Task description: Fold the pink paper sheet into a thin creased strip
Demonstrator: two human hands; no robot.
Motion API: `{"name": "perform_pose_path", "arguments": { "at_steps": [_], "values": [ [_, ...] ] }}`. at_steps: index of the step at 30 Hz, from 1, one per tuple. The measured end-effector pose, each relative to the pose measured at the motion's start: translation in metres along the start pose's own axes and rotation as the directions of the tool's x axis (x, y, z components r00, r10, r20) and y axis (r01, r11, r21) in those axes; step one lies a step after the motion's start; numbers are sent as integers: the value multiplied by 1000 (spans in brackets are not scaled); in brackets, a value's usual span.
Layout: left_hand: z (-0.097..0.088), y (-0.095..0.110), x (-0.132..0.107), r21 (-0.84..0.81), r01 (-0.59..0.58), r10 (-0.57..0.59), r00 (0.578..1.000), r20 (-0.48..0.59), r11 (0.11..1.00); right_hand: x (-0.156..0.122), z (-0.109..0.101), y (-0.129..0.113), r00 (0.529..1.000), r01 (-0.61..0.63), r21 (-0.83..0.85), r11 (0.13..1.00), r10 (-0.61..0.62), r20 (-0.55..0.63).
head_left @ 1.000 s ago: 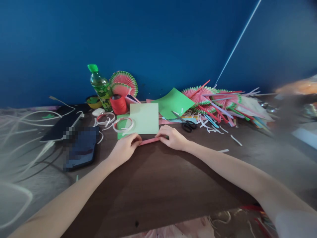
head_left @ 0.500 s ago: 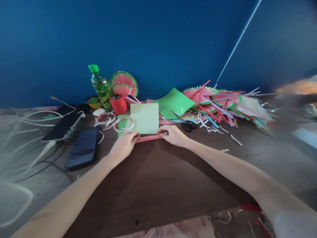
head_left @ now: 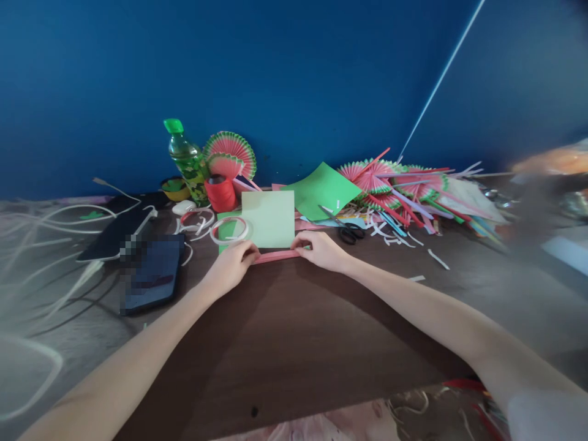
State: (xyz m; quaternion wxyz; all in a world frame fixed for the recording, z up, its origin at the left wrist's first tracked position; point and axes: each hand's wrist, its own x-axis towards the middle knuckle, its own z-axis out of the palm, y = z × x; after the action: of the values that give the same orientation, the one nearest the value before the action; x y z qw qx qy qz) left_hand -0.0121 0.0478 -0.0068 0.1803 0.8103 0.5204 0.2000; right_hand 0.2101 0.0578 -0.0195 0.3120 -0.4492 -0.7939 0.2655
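Head view: both bare hands work at a narrow pink paper strip (head_left: 277, 256) lying flat on the dark wooden table (head_left: 294, 343).
Landmark: the pink paper strip, folded into a thin band along the near edge of the pale green sheet (head_left: 270, 218).
Left hand (head_left: 229, 266): at the strip's left end, fingers curled down and closed on that end, pressing it to the table.
Right hand (head_left: 321, 251): at the strip's right end, fingertips bent and pinching or pressing that end; whether the thumb is under the paper I cannot tell.
Strip's state: it looks already folded over several times into a flat bar, which I judge to be pleating well advanced or nearly finished on this piece.
Done so far: behind and to the right of the strip lies a heap of finished pink-and-green paper fans (head_left: 390, 184); one more fan (head_left: 229, 153) stands behind and left of it.
Left to do: by my judgement the bar is not yet opened out into a fan, and the pale green sheet touching its far edge is uncut and unfolded.
Nearby: black scissors (head_left: 346, 229) just right of and behind the strip; a tape ring (head_left: 228, 229) left of and behind it; a red spool (head_left: 219, 193) and a green-capped bottle (head_left: 186, 160) further behind to the left; a dark phone (head_left: 151, 274) well to the left.
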Motion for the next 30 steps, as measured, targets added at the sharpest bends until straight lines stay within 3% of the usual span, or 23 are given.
{"name": "perform_pose_path", "arguments": {
  "at_steps": [10,17,23,26,30],
  "values": [
    [2,-1,-1,31,-32,32,999,-19,999,0,3,5,999,41,-11,999,-41,7],
    [7,-6,-1,167,-185,197,979,-59,968,0,8,11,997,79,-45,996,-80,-21],
    [10,0,-6,370,-299,322,947,2,879,-2,3,8,996,70,-226,972,-79,-32],
    [9,0,-8,434,-318,341,940,25,843,-3,-1,2,991,126,-416,901,-129,20],
    [7,4,-13,531,-331,372,928,32,780,-8,-1,-14,971,233,-691,684,-202,127]
  ]
}}
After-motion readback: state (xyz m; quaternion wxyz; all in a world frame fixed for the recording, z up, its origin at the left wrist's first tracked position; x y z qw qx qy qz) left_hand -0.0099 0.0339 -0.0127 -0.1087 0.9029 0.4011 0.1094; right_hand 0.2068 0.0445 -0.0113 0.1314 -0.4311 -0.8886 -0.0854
